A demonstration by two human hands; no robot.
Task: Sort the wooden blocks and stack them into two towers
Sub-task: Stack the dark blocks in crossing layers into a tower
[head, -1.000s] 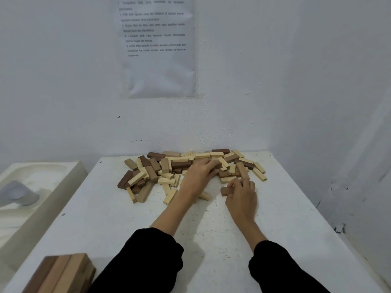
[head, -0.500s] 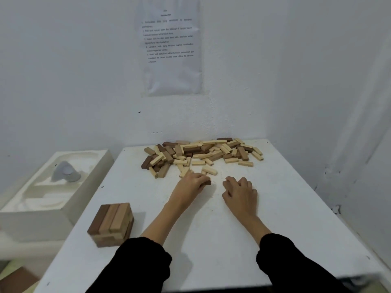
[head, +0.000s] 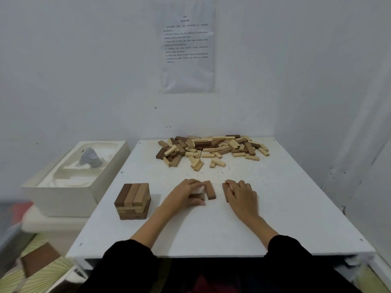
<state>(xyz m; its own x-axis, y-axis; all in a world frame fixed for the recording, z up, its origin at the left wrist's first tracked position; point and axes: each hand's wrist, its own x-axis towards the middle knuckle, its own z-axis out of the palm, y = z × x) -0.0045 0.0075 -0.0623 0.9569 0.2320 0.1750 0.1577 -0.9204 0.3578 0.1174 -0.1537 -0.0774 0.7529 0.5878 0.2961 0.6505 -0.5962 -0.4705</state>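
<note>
A mixed pile of light and dark wooden blocks lies at the far end of the white table. One short tower of stacked blocks stands near the left edge. My left hand grips a dark block on the table's middle. A brown block lies just right of its fingers. My right hand covers another brown block with curled fingers; only that block's left edge shows.
A white foam box holding a grey object stands left of the table. A printed sheet hangs on the back wall. Walls close the table's far and right sides.
Both hands have drawn back from the pile toward me, bringing brown blocks to the table's middle. The view has pulled back, so the tower on the left now shows whole.
</note>
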